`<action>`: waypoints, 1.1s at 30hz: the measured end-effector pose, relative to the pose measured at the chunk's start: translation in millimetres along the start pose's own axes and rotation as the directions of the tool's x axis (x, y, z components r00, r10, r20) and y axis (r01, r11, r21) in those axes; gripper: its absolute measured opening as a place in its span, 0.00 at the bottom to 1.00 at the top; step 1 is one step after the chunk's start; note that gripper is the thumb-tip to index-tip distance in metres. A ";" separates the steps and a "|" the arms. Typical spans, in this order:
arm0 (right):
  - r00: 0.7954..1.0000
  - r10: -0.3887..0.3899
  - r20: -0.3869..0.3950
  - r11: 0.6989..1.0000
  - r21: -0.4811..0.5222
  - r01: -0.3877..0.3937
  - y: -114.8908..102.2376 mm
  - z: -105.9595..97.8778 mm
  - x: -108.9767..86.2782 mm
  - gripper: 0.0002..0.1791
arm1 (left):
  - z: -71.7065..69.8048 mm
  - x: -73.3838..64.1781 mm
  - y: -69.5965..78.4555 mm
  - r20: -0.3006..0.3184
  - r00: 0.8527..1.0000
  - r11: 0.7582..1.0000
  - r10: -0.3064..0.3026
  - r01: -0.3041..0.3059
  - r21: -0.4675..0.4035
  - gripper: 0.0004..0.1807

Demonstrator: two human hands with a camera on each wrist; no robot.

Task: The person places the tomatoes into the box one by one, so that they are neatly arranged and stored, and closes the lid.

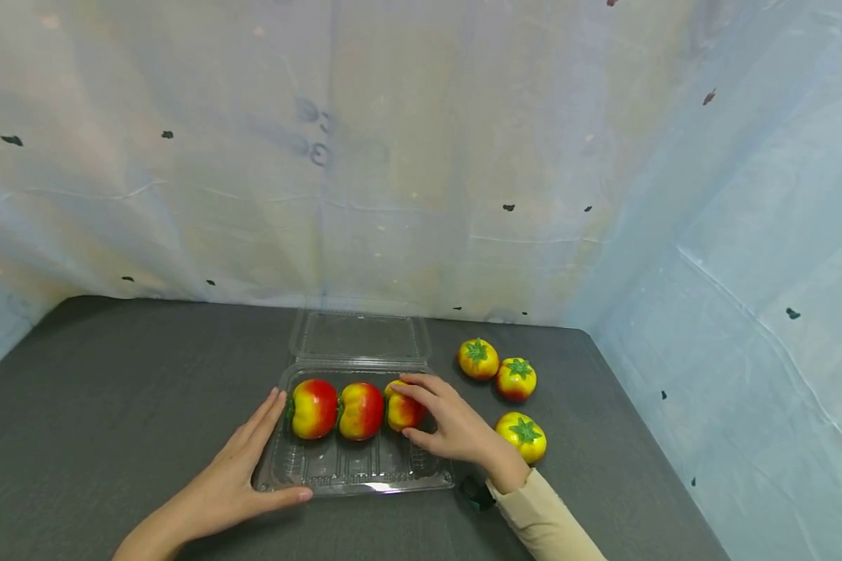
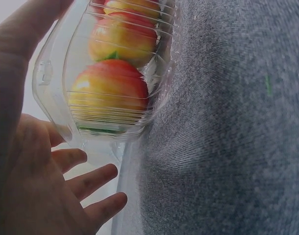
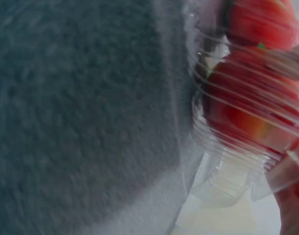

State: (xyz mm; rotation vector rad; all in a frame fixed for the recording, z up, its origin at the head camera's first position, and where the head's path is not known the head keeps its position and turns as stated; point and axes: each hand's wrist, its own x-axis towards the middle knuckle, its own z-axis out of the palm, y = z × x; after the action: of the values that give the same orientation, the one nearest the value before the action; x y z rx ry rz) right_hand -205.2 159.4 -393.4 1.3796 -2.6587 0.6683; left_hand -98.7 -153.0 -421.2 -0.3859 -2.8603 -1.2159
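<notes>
A clear plastic clamshell box lies with its lid folded back. Along its back half sit three glossy red-and-yellow fruits with green tops: a left fruit, a middle fruit and a right fruit. My right hand curls its fingers and thumb round the right fruit, partly hiding it. With fingers stretched out, my left hand spans the box's left end, thumb along the front corner. In the left wrist view the box wall stands between that thumb and the other fingers.
Right of the box are three more such fruits: two at the back, a yellow-red fruit and its neighbour, and a nearer fruit by my right wrist. A dark object shows under that wrist. Pale sheeting rises behind the grey table.
</notes>
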 end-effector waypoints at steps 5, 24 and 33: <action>1.000 0.001 -0.027 1.000 0.003 -0.001 -0.6 2.3 0.8 0.33 | 0.5 -1.3 -0.6 -0.016 1.000 1.000 0.018 -0.018 -0.004 0.66; 0.996 0.056 -0.070 0.997 0.052 -0.052 -2.9 -0.5 -9.6 0.34 | 0.6 -0.5 0.0 -0.003 1.000 1.000 0.018 -0.018 -0.012 0.66; 0.981 0.095 -0.167 0.995 0.049 -0.088 -0.4 -7.4 -21.3 0.33 | 0.0 -0.4 -0.5 -0.005 1.000 1.000 0.020 -0.020 -0.002 0.66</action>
State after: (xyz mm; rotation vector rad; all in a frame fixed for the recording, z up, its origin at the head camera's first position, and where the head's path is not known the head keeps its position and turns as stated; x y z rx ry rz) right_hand -193.1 178.5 -392.1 1.1576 -2.5999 0.8153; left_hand -98.4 -153.5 -421.6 -0.4091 -2.8442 -1.2152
